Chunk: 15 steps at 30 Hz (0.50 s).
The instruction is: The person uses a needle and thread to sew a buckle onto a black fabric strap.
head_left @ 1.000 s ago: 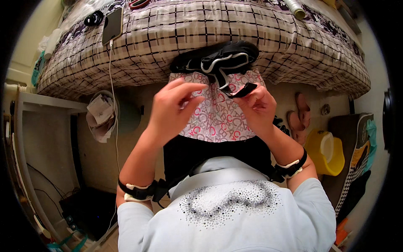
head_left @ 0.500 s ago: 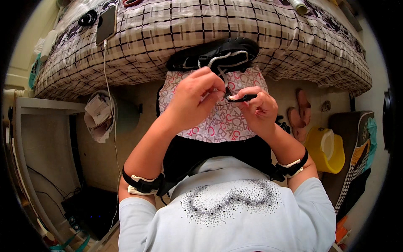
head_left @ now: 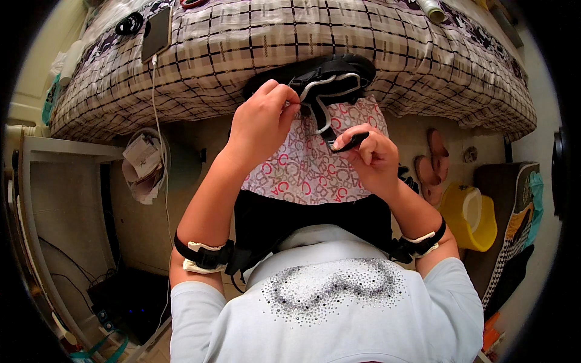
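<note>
A black sandal (head_left: 354,63) with pale-edged straps lies across the far end of the cloth on my lap, against the bed. One of its straps (head_left: 321,120) runs toward me, and its black end is pinched between thumb and fingers of my right hand (head_left: 376,158). My left hand (head_left: 260,118) is raised by the sandal's left part, fingertips pressed together. Whatever it pinches is too small to make out. The white cloth (head_left: 290,172) with a pink and grey letter print lies under both hands.
A bed with a checked cover (head_left: 242,42) stands ahead, with a phone (head_left: 157,36) charging on it. The white cable (head_left: 158,115) hangs past a waste bin (head_left: 181,160) at left. Pink slippers (head_left: 428,172) and a yellow tub (head_left: 463,218) stand at right.
My left hand has moved away from my right hand, up and to the left toward the sandal. The strap now shows stretched between sandal and right hand, which stays nearly in place.
</note>
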Each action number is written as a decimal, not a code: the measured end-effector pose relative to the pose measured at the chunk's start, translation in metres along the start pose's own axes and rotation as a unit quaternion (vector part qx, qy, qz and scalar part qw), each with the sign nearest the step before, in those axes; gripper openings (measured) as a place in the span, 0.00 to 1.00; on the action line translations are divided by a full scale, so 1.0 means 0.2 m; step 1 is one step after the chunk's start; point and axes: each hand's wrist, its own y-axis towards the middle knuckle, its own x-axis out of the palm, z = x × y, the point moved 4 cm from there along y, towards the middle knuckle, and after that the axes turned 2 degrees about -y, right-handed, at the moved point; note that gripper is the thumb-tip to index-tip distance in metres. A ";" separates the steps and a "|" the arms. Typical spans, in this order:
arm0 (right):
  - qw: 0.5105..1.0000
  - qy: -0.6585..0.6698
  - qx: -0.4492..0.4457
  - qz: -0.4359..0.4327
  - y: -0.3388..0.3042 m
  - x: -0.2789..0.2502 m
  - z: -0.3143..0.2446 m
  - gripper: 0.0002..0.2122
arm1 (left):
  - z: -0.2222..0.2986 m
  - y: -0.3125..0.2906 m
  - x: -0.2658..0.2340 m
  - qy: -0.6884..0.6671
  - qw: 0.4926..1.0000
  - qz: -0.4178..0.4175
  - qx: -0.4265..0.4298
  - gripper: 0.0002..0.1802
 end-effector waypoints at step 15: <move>0.997 0.063 0.025 -0.042 0.00 0.01 0.00 0.18 | -0.14 -0.10 -0.10 0.086 0.984 0.124 -0.093 0.07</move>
